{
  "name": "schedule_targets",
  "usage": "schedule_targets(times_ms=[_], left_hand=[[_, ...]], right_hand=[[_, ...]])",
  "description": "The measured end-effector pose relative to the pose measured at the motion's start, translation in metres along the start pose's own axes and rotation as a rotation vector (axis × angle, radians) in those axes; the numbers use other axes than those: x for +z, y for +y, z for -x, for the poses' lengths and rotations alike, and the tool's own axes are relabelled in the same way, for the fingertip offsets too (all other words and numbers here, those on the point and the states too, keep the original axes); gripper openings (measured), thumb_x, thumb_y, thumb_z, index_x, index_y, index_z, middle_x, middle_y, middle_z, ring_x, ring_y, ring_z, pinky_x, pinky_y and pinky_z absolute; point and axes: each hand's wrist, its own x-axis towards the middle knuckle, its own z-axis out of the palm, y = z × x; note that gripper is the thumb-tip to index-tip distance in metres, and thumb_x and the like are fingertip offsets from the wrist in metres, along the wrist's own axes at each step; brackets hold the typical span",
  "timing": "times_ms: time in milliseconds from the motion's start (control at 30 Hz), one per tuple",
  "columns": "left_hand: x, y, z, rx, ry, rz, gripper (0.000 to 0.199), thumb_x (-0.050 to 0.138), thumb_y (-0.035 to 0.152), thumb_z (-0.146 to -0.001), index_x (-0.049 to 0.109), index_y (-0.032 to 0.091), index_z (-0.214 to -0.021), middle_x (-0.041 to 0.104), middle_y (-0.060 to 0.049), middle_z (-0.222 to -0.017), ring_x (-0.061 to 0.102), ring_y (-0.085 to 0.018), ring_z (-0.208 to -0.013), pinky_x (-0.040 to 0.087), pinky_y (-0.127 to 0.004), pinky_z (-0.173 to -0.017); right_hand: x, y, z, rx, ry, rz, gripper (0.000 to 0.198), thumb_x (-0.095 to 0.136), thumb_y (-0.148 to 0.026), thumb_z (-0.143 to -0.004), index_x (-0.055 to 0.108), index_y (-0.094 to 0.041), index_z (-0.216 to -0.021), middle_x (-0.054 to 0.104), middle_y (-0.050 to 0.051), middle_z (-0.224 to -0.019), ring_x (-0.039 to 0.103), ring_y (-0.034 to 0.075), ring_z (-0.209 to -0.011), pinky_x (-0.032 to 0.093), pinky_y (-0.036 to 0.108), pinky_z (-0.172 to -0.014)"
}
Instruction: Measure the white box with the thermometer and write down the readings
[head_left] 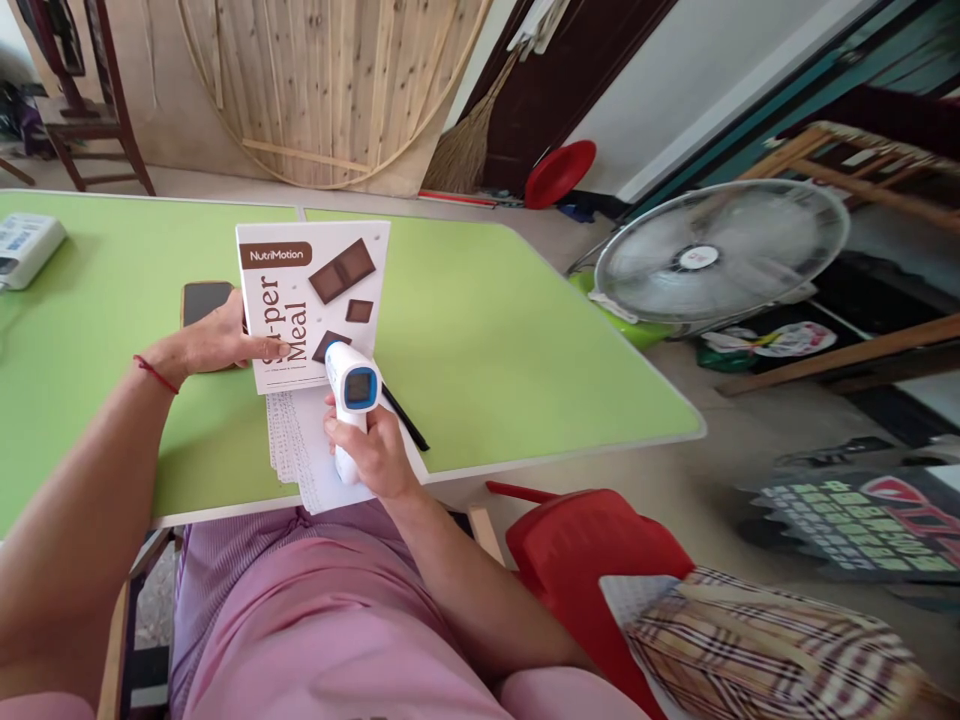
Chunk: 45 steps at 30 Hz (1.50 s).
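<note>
My left hand [225, 338] grips the left edge of a white and brown meal box [337, 265] printed "NutriMotion", thumb across its front. The box stands upright, its printed face towards me. In my right hand [379, 448] is a white and blue infrared thermometer [352, 385], held by its handle in front of the box's lower right corner. Its small screen faces me; the readout is too small to read. Below lie sheets of paper with writing [319, 445] and a black pen [405, 415]. Behind my left hand a phone [204, 300] lies partly covered.
The green table [480, 330] has a white device [28, 248] at its far left. A fan [720, 258] stands beyond the right edge. A red chair [592, 555] with a plaid cloth item [765, 640] is at the near right. A broom [472, 130] leans behind.
</note>
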Motion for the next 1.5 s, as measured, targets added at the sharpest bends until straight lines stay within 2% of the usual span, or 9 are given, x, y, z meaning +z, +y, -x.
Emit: schedule_targets(times_ms=[200,600,800,1000,1233,1400,1500], left_hand=[[-0.0005,0.0009,0.0006,-0.003,-0.004,-0.011,0.05,0.088,0.043,-0.071,0.071,0.02,-0.112,0.076,-0.009,-0.102,0.073,-0.028,-0.093,0.063,-0.032,-0.07],[0.001,0.0034,0.0009,-0.021,-0.01,-0.025,0.052,0.087,0.044,-0.072,0.071,0.021,-0.116,0.076,-0.01,-0.105,0.073,-0.031,-0.097,0.063,-0.034,-0.071],[-0.0005,-0.0002,-0.0004,0.014,-0.013,-0.013,0.048,0.088,0.04,-0.071,0.071,0.02,-0.111,0.076,-0.009,-0.1,0.073,-0.03,-0.096,0.062,-0.035,-0.075],[-0.0008,0.0018,0.0007,-0.032,0.001,-0.032,0.053,0.088,0.044,-0.071,0.07,0.019,-0.114,0.075,-0.01,-0.105,0.072,-0.03,-0.096,0.062,-0.036,-0.075],[-0.0001,0.0047,0.0008,-0.024,-0.007,-0.045,0.051,0.088,0.043,-0.071,0.069,0.018,-0.112,0.075,-0.01,-0.103,0.072,-0.029,-0.096,0.061,-0.035,-0.076],[0.0001,0.0061,0.0008,-0.087,-0.003,-0.04,0.057,0.086,0.045,-0.072,0.066,0.017,-0.117,0.074,-0.012,-0.111,0.071,-0.03,-0.099,0.06,-0.037,-0.079],[0.0003,0.0059,0.0005,-0.064,-0.01,-0.043,0.054,0.086,0.045,-0.071,0.066,0.018,-0.114,0.074,-0.011,-0.109,0.071,-0.029,-0.098,0.06,-0.037,-0.079]], right_hand=[[0.0015,-0.0025,0.0021,-0.022,0.002,0.021,0.027,0.069,-0.044,-0.068,0.059,-0.023,-0.082,0.057,-0.003,-0.064,0.051,0.014,-0.057,0.044,0.03,-0.055],[0.002,-0.0038,0.0024,-0.038,0.004,0.017,0.026,0.069,-0.044,-0.067,0.058,-0.023,-0.079,0.057,-0.003,-0.067,0.05,0.013,-0.058,0.044,0.029,-0.054],[0.0018,-0.0032,0.0018,-0.043,-0.004,0.025,0.026,0.069,-0.043,-0.067,0.057,-0.023,-0.079,0.057,-0.003,-0.067,0.05,0.014,-0.059,0.044,0.029,-0.054],[0.0011,-0.003,0.0012,-0.045,-0.014,0.023,0.026,0.068,-0.045,-0.069,0.058,-0.023,-0.079,0.056,-0.003,-0.065,0.051,0.014,-0.058,0.044,0.03,-0.055],[0.0004,-0.0012,0.0013,-0.02,0.002,-0.003,0.025,0.068,-0.043,-0.07,0.058,-0.023,-0.082,0.056,-0.004,-0.06,0.051,0.014,-0.054,0.043,0.03,-0.055],[0.0017,-0.0041,0.0031,-0.032,-0.012,-0.008,0.026,0.068,-0.043,-0.069,0.058,-0.023,-0.081,0.056,-0.004,-0.062,0.05,0.013,-0.054,0.043,0.03,-0.055],[0.002,-0.0052,0.0037,-0.023,-0.016,0.005,0.026,0.069,-0.043,-0.068,0.057,-0.023,-0.079,0.057,-0.003,-0.065,0.05,0.013,-0.056,0.044,0.03,-0.055]])
